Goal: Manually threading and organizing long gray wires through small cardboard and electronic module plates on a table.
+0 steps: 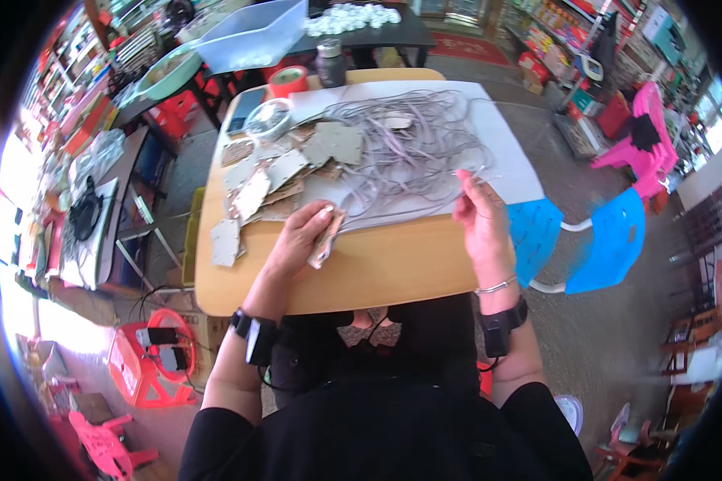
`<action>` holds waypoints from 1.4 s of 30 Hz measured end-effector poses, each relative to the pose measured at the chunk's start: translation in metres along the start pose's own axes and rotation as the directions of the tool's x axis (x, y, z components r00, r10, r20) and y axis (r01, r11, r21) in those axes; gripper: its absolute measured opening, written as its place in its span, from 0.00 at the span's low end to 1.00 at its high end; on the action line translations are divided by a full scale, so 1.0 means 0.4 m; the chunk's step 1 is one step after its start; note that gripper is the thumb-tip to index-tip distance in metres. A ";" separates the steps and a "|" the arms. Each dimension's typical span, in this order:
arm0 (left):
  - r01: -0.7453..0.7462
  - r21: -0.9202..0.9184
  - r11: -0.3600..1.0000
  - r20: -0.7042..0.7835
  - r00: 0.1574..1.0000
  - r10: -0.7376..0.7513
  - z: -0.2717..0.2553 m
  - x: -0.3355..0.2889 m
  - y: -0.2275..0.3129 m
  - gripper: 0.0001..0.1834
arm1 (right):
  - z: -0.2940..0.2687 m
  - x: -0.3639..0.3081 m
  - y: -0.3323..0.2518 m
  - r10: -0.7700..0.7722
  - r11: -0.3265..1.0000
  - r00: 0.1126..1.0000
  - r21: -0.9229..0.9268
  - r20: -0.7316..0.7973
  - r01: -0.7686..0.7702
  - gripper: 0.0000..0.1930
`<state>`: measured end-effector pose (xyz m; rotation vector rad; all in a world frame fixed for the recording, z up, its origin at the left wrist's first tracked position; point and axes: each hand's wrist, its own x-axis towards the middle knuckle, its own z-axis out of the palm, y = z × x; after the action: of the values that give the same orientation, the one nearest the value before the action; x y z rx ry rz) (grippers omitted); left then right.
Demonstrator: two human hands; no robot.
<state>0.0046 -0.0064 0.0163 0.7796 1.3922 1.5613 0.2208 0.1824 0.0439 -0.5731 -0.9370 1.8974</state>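
My left hand [298,236] is closed around a small, narrow piece of cardboard [327,240] above the near edge of the table. To the right, my right hand [483,216] is raised, its thumb and fingertips pinched on a thin cord whose pale end pokes out. A loose tangle of thin grey-purple cords [393,156] covers much of a white sheet [501,152] beyond both hands. Left of the tangle lies a heap of torn grey-brown cardboard pieces [333,144], some overlapping. One strand appears to run from the tangle toward my left hand.
The light wood table [377,272] also holds a red tape roll [287,80], a clear tape roll [269,120], a dark bottle [330,66] and a dark flat device [247,106]. A blue chair [610,244] stands right; a red stool [128,377] stands left.
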 end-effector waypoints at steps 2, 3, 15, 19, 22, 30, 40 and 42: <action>-0.009 -0.041 0.999 0.004 1.000 0.009 0.005 0.011 -0.004 0.13 | -0.030 0.010 0.011 0.029 0.916 0.999 -0.399 -0.034 -0.040 0.13; -0.010 -0.038 0.999 -0.017 1.000 0.010 0.006 0.013 -0.010 0.13 | -0.033 0.005 0.013 0.063 0.857 0.997 -0.511 -0.040 -0.074 0.16; -0.093 -0.156 0.983 -0.036 0.995 0.089 0.007 0.013 -0.011 0.11 | 0.150 -0.110 0.110 0.119 0.782 0.929 -0.610 0.351 0.130 0.08; -0.144 -0.086 0.986 -0.063 0.988 0.139 0.011 0.018 -0.029 0.11 | 0.203 -0.114 0.132 0.106 0.746 0.924 -0.644 0.368 0.171 0.08; -0.165 -0.078 0.983 -0.079 0.984 0.159 0.014 0.021 -0.031 0.11 | 0.206 -0.112 0.153 0.128 0.739 0.930 -0.659 0.344 0.142 0.08; -0.228 -0.001 0.974 -0.108 0.968 0.227 0.013 0.028 -0.043 0.10 | 0.215 -0.139 0.177 -0.004 0.676 0.928 -0.682 0.374 0.278 0.10; -0.268 0.167 0.949 -0.173 0.940 0.296 0.002 0.036 -0.068 0.10 | 0.215 -0.153 0.180 0.022 0.344 0.879 -0.829 0.477 0.441 0.09; -0.267 0.211 0.940 -0.194 0.932 0.308 0.007 0.037 -0.065 0.10 | 0.205 -0.149 0.189 0.009 0.343 0.866 -0.815 0.500 0.467 0.11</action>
<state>0.0062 0.0077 -0.0103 0.9781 1.6613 1.8110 0.1515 0.0770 0.0336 -0.5870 -2.3249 1.0322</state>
